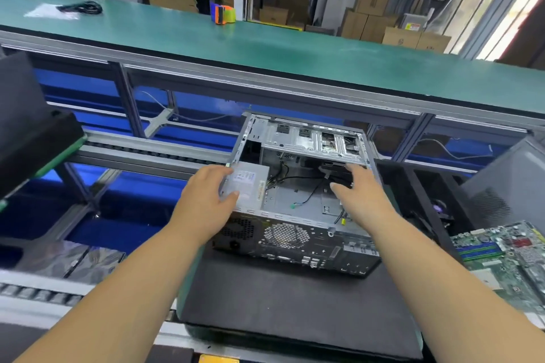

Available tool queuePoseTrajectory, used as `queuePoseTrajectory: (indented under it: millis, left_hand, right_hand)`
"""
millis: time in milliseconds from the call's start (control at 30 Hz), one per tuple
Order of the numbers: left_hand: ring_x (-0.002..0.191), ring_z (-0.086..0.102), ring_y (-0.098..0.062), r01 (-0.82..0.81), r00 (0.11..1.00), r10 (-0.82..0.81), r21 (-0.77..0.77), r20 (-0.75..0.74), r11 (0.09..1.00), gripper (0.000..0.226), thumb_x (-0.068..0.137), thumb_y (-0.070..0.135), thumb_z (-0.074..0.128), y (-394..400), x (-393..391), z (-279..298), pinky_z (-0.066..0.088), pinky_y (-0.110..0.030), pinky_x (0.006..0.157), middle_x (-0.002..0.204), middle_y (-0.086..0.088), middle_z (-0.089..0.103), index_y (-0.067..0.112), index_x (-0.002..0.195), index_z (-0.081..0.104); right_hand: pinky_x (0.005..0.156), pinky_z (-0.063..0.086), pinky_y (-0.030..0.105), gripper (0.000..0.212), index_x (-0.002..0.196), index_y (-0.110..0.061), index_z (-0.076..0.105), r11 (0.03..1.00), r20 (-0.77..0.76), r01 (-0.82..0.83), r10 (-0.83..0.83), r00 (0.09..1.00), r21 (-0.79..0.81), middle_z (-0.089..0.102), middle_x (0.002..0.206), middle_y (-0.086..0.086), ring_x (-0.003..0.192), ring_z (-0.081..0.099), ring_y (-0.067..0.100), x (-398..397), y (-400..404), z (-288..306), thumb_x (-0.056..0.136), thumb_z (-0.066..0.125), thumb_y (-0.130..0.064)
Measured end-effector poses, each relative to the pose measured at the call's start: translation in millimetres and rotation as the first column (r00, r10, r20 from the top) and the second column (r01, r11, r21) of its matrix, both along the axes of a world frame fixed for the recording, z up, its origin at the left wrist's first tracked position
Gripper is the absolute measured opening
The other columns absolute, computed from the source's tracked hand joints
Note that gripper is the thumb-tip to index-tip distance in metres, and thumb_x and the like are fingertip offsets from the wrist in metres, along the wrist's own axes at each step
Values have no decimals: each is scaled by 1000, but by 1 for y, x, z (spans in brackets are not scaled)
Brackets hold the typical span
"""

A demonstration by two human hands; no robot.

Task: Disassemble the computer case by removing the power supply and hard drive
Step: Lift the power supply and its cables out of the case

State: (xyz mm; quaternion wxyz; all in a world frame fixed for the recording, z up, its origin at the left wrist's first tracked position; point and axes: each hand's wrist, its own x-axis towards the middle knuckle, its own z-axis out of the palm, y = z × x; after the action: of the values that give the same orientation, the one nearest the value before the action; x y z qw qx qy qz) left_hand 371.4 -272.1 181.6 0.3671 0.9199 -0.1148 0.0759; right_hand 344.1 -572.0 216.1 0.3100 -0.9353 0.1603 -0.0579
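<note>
An open computer case (295,239) lies on its side on a black mat, rear panel toward me. The grey power supply (250,186) sits in its near left corner. My left hand (206,194) grips the power supply's left end, thumb on its top face. My right hand (362,194) reaches into the case's right side with fingers stretched toward black cables (312,186) and a dark part under the metal drive cage (315,138). Whether that dark part is the hard drive cannot be told.
A green motherboard (507,256) lies at the right, next to a grey case panel (513,174). A black unit (32,138) sits at the left. A conveyor frame (153,153) runs behind the case, under a green shelf (265,47) holding a tape dispenser (224,13).
</note>
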Motion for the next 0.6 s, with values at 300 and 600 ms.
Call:
queuePoseTrajectory:
  millis: [300,600]
  left_hand:
    - [144,18,-5,190,977,-184,49,-109,981,71,83,40,74,25,-8,-8,21,-33,119,156,20,26,34,146,42]
    - [149,5,-7,185,981,-152,365,-118,912,91,80,38,77,17,-10,-12,15,-31,120,162,20,4,36,154,24]
  right_hand:
    - [88,47,34,63,149,-23,37,933,-106,-359,359,927,20,36,152,4,98,56,17,40,97,-18,93,57,-42]
    - [111,29,36,97,159,-29,1,871,-216,-466,490,845,154,5,166,0,147,25,25,65,110,-43,88,64,-51]
